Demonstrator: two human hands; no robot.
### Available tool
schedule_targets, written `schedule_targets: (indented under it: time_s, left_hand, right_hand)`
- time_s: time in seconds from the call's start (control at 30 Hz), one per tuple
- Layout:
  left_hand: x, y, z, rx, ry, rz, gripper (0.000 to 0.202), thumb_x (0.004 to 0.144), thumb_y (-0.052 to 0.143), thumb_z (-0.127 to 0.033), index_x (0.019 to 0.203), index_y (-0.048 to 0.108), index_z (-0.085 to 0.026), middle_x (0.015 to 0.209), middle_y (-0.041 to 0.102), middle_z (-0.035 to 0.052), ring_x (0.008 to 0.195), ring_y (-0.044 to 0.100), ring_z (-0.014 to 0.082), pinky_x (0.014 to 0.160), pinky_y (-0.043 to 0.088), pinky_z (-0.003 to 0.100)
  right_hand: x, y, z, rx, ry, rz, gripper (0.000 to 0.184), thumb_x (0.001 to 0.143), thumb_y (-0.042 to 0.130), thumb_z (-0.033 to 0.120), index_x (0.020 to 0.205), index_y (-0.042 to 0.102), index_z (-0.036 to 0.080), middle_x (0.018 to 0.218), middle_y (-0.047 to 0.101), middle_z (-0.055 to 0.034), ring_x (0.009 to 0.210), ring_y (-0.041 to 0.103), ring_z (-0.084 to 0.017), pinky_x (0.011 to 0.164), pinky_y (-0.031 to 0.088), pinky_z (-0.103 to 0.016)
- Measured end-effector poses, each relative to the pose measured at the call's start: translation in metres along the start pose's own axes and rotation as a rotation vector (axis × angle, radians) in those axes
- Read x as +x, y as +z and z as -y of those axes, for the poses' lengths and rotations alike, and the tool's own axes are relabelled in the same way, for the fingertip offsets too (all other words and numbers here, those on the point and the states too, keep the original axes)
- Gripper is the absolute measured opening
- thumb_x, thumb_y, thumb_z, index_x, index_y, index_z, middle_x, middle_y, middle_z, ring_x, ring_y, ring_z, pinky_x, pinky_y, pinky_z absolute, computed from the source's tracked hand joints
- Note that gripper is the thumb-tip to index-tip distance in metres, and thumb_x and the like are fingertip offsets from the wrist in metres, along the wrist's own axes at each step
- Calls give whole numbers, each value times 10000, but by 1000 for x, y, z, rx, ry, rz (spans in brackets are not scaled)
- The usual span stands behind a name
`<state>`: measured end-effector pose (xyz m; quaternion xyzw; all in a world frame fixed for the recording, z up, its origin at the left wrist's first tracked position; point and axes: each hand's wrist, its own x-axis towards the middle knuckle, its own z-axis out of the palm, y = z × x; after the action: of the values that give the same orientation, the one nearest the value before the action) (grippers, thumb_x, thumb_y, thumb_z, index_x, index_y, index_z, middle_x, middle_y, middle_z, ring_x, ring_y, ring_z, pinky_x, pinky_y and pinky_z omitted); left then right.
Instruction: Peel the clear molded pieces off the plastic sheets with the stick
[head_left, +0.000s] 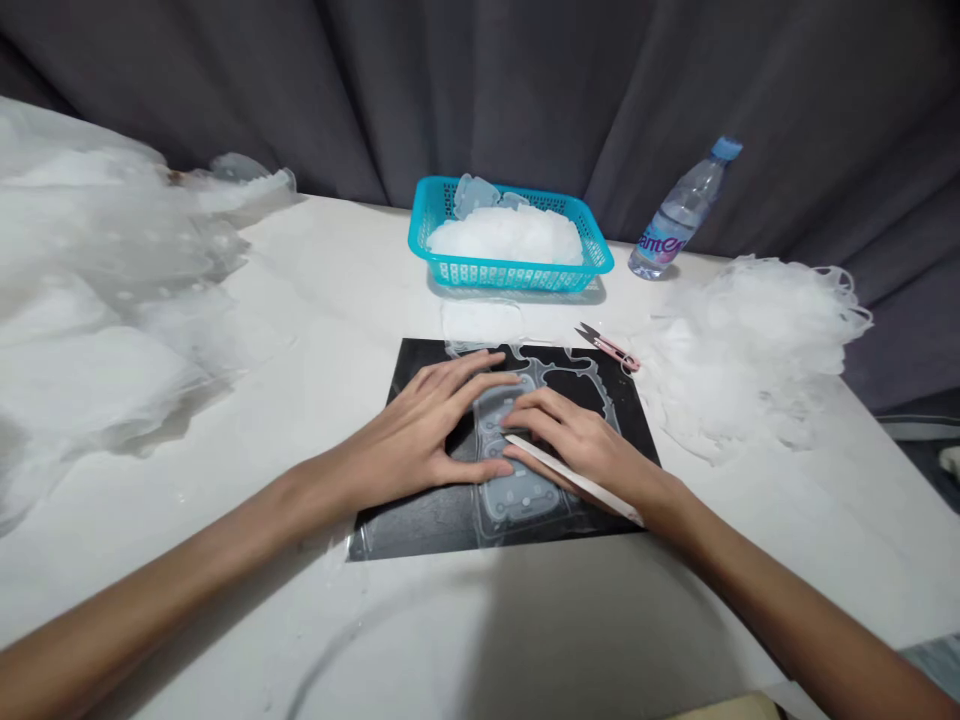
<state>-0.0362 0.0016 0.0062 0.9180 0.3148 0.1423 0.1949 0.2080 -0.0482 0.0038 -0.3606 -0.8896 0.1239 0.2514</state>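
A translucent moulded silicone-like sheet (517, 495) with rounded outlines and small round holes lies on a black mat (420, 520). My left hand (431, 425) rests on the sheet's left side, fingers stretched out and thumb apart. My right hand (577, 440) is closed round a slim white pointed tool (566, 473), whose tip is over the middle of the sheet, near my left thumb. Whether the tool is tweezers or a knife I cannot tell. Part of the sheet is hidden under my fingers. Its thin cut-away border (600, 385) curves over the mat's upper right.
Behind the mat stands a blue basket (517, 275) with translucent pieces. A water bottle (675, 225) is right of it. Pink-handled thread snips (611, 347) lie by the mat's far edge. Piles of translucent sheets (97, 300) and scraps (750, 350) flank the white table (300, 620).
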Motion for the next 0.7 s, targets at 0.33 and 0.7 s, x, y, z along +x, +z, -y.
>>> schedule_targets:
  time_s: [0.33,0.7]
  left_hand:
    - [-16,17,-29,-196,-434,-239,494,920,616,-687,979,610,-197,930,627,41,892,567,255,828,423,399]
    - [-7,19,-36,-511,-501,-225,324,927,657,-529,897,734,-216,795,640,1,801,578,198,730,392,317]
  right_hand:
    - [1,-1,2,-210,-105,-109,210,1085,492,196,1206,644,117,1078,716,-141,1013,709,-225,854,613,-341]
    - [-5,2,-3,-270,-203,-155,177,1064,536,181,1190,629,100,1057,717,-133,957,674,-228,791,594,-353]
